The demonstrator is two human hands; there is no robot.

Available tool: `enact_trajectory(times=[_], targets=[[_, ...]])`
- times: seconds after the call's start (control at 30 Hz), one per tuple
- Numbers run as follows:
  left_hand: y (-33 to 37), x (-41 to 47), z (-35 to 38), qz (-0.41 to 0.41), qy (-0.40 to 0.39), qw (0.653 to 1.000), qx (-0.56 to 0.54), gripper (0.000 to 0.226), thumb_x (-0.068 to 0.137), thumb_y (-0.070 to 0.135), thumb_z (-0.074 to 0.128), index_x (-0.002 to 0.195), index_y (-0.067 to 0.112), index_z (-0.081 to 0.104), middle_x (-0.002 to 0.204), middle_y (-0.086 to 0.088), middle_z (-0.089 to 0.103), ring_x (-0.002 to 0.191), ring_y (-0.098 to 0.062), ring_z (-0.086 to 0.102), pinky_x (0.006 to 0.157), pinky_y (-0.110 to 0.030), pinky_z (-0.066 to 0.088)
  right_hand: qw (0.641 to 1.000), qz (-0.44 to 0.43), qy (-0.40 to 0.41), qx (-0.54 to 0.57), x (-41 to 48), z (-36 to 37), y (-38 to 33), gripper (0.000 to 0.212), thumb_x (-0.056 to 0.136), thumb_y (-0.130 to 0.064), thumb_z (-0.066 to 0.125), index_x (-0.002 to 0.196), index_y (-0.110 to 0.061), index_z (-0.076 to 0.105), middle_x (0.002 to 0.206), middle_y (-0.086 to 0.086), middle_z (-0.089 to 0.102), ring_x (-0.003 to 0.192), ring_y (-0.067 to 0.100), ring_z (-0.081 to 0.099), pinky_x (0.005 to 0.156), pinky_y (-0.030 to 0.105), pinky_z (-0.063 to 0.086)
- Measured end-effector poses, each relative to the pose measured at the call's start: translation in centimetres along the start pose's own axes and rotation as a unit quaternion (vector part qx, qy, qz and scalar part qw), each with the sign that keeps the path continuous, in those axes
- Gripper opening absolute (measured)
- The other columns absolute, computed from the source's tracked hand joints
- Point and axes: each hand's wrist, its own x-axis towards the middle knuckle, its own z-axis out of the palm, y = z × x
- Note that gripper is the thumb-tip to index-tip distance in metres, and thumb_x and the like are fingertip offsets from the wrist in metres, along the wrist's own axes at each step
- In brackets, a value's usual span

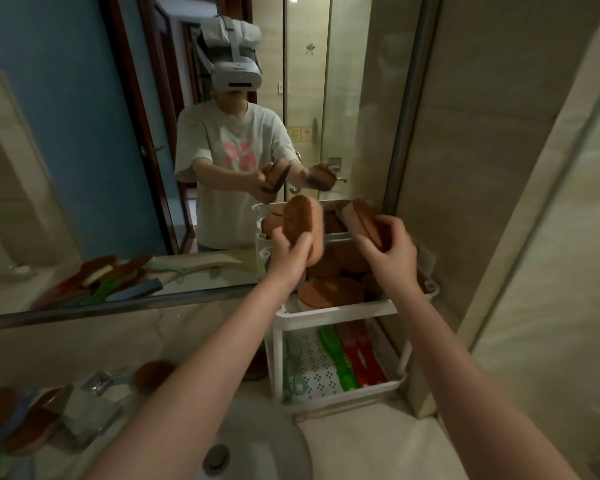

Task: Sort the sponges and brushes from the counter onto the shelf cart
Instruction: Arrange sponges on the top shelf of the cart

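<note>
A large wall mirror [94, 202] fills ten to twelve o'clock — a blue wall [59, 81] and a dark wooden door frame [132, 116] show in it. Beige marbled wall tiles [499, 168] stand at two o'clock. At six o'clock sits a white ceramic basin [274, 452] with a round grey drain [216, 457]. At eight is what may be a chrome tap [97, 382] — blurred.

White shelf cart [340, 311], brown sponges [329, 292] on top tier, green and red brushes [358, 355] on lower tier

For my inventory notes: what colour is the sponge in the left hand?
The sponge has a reddish-brown face and a paler pinkish side; head view.

Two held sponges [303, 218] [361, 213], one shelf cart [340, 310], two red brushes [352, 355] [369, 355]
</note>
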Motion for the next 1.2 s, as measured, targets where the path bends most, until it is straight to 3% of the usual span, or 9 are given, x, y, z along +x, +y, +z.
enact_trajectory(times=[0.1, 0.2, 0.43, 0.6, 0.73, 0.83, 0.93, 1.1, 1.2], targets=[[-1.0, 1.3, -0.7, -0.034, 0.047, 0.998, -0.004, 0.048, 0.089, 0.033, 0.053, 0.127, 0.012, 0.034, 0.117, -0.007, 0.049, 0.101, -0.022, 0.052, 0.083, -0.035, 0.049, 0.987, -0.052, -0.008, -0.153, 1.3, 0.8, 1.5, 0.051, 0.085, -0.038, 0.066, 0.13, -0.021, 0.05, 0.124, 0.003, 0.057, 0.111, 0.02, 0.055, 0.092, 0.035, 0.049], [-1.6, 2.3, -1.0, -0.044, 0.093, 0.994, -0.023, 0.024, 0.092, 0.022, 0.052, 0.109, 0.011, 0.04, 0.104, -0.008, 0.049, 0.082, -0.015, 0.051, 0.069, -0.029, 0.045, 0.958, -0.102, -0.028, -0.266, 2.2, 2.4, 2.2, 0.052, 0.085, -0.037, 0.063, 0.13, -0.015, 0.049, 0.127, 0.009, 0.054, 0.112, 0.029, 0.054, 0.09, 0.037, 0.047], [-2.8, 3.7, -1.0, -0.085, 0.111, 0.981, -0.138, 0.03, 0.088, 0.019, 0.059, 0.111, 0.014, 0.041, 0.113, -0.012, 0.054, 0.097, -0.019, 0.059, 0.066, -0.027, 0.052, 0.87, -0.121, -0.072, -0.472, 2.4, 3.6, 3.1, 0.046, 0.087, -0.045, 0.055, 0.122, -0.016, 0.053, 0.124, 0.009, 0.053, 0.115, 0.031, 0.046, 0.093, 0.042, 0.037], [-2.9, 4.7, -0.7, -0.128, 0.096, 0.977, -0.14, 0.031, 0.089, 0.018, 0.059, 0.114, 0.005, 0.046, 0.118, -0.016, 0.058, 0.103, -0.026, 0.062, 0.06, -0.027, 0.054, 0.867, -0.089, -0.11, -0.478, 2.1, 2.8, 3.4, 0.05, 0.092, -0.051, 0.043, 0.133, -0.022, 0.049, 0.137, 0.004, 0.05, 0.13, 0.027, 0.037, 0.11, 0.05, 0.022], [-2.1, 5.1, 1.1, -0.174, 0.056, 0.977, -0.107, 0.016, 0.09, 0.016, 0.059, 0.098, 0.006, 0.049, 0.116, -0.02, 0.061, 0.097, -0.03, 0.065, 0.065, -0.033, 0.055, 0.887, -0.056, -0.146, -0.435, 2.0, 2.3, 3.7, 0.05, 0.098, -0.045, 0.031, 0.144, -0.026, 0.037, 0.152, 0.0, 0.035, 0.142, 0.023, 0.023, 0.115, 0.051, 0.01], [-1.6, 5.5, 2.4, -0.194, 0.05, 0.976, -0.081, 0.036, 0.09, 0.016, 0.059, 0.121, 0.004, 0.046, 0.121, -0.019, 0.059, 0.102, -0.031, 0.064, 0.056, -0.032, 0.055, 0.898, -0.044, -0.155, -0.41, 2.0, 2.0, 3.8, 0.048, 0.1, -0.041, 0.028, 0.146, -0.026, 0.036, 0.154, -0.001, 0.031, 0.144, 0.022, 0.02, 0.117, 0.049, 0.007], [-1.8, 5.9, 2.9, -0.202, 0.06, 0.976, -0.051, 0.045, 0.089, 0.015, 0.059, 0.13, 0.008, 0.041, 0.125, -0.018, 0.056, 0.104, -0.033, 0.063, 0.045, -0.03, 0.053, 0.902, -0.039, -0.161, -0.399, 2.0, 2.0, 3.8, 0.048, 0.101, -0.041, 0.027, 0.146, -0.026, 0.035, 0.155, -0.001, 0.03, 0.144, 0.022, 0.018, 0.117, 0.049, 0.006], [-1.8, 5.9, 2.9, -0.129, 0.098, 0.978, 0.131, 0.04, 0.089, 0.018, 0.06, 0.124, 0.007, 0.043, 0.123, -0.016, 0.054, 0.096, -0.034, 0.064, 0.051, -0.031, 0.054, 0.902, -0.041, -0.162, -0.397, 1.8, 2.0, 3.9, 0.05, 0.1, -0.043, 0.027, 0.146, -0.026, 0.034, 0.155, 0.0, 0.029, 0.145, 0.022, 0.017, 0.116, 0.048, 0.003], [-1.5, 4.9, 2.9, -0.053, 0.122, 0.936, 0.326, 0.032, 0.089, 0.022, 0.056, 0.116, 0.008, 0.046, 0.112, -0.013, 0.059, 0.095, -0.032, 0.063, 0.061, -0.033, 0.046, 0.899, -0.042, -0.163, -0.405, 1.7, 2.1, 4.0, 0.051, 0.1, -0.044, 0.028, 0.147, -0.027, 0.032, 0.156, 0.0, 0.028, 0.145, 0.022, 0.017, 0.116, 0.049, 0.002]])
